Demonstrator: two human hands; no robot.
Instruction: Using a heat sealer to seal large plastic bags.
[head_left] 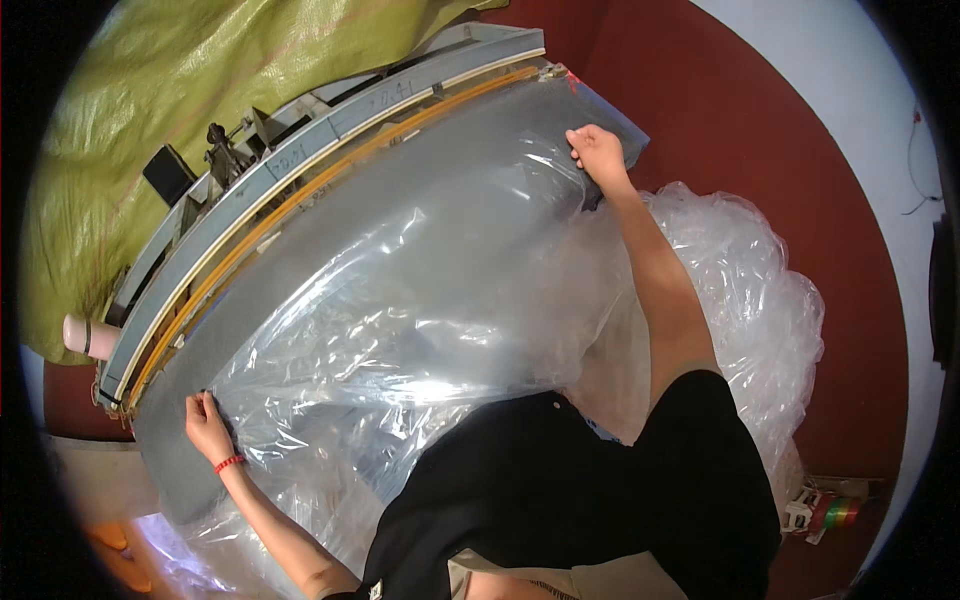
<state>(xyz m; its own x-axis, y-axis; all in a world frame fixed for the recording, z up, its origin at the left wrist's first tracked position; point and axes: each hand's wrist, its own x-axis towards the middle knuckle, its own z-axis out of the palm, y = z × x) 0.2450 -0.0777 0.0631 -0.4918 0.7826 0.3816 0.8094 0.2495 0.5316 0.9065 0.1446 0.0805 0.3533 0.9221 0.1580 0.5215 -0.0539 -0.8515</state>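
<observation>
Clear film sheet (400, 320) lies on the grey bench (165, 440), bodyward of both grips; far edge runs lower left to upper right, roughly along the metal rail (335, 125). Left hand (208, 428) and right hand (600, 160) pinch its opposite ends.

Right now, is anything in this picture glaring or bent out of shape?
In the head view, bright glare streaks the clear plastic sheet; also in the head view, the grey metal rail looks bowed, likely fisheye bending, and the corners go black.
</observation>
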